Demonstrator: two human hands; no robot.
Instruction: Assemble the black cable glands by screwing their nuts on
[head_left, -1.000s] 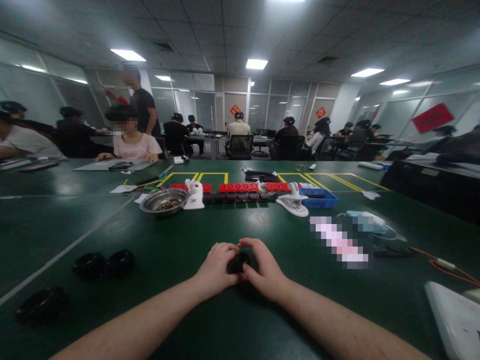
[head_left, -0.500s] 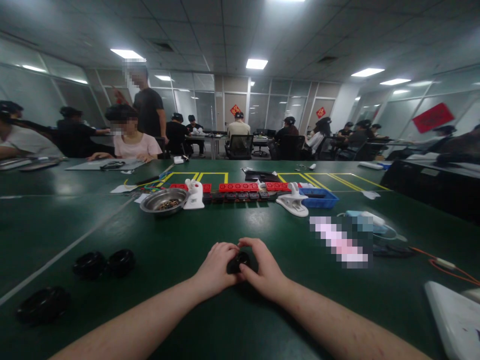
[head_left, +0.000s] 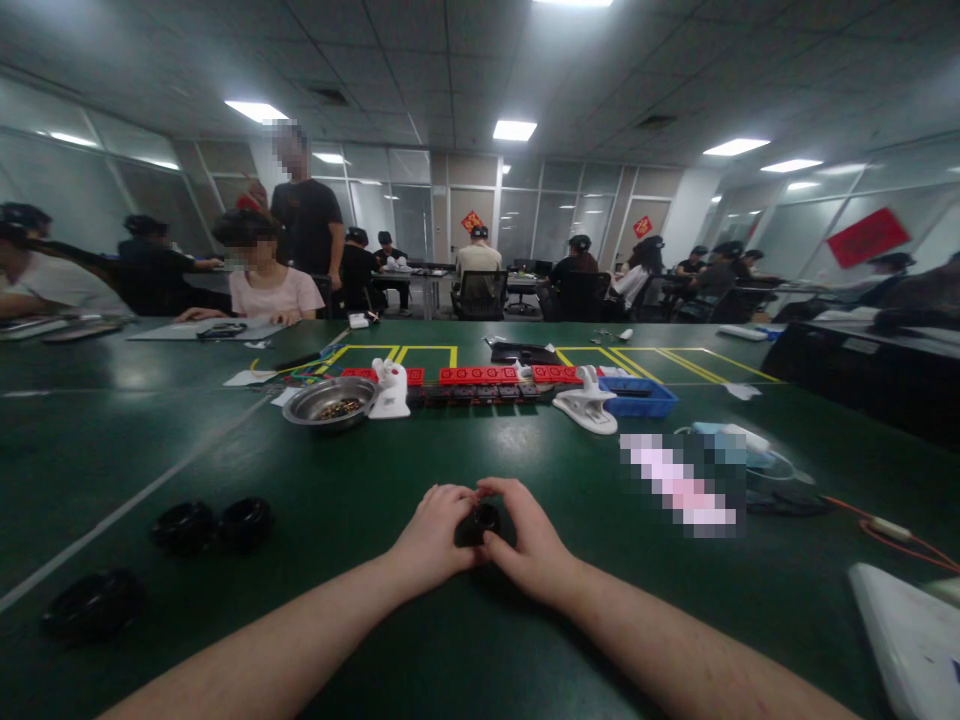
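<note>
Both hands meet in front of me around a small black round part with a hole in its middle point(head_left: 487, 517). My left hand point(head_left: 441, 530) curls round its left side, fingers bent. My right hand point(head_left: 529, 535) grips the right side, with the index finger arched over the far edge and the thumb on the near edge. Fingers cover much of the part, so its full shape is hidden. To the left lie three shiny black rings: a near one point(head_left: 94, 605) and two side by side, one point(head_left: 182, 527) left of the other point(head_left: 246, 524).
Across the green table point(head_left: 337, 480) stand a metal bowl of small brassy pieces point(head_left: 330, 402), two white clips, red strips point(head_left: 480, 374) and a blue tray point(head_left: 637, 400). At right lie a face mask point(head_left: 739, 445), orange cable and white device point(head_left: 904, 640). Co-workers sit beyond.
The black part is tipped slightly so that its hole shows more clearly. My hands have barely moved. In the background a standing person has shifted a little to the right.
</note>
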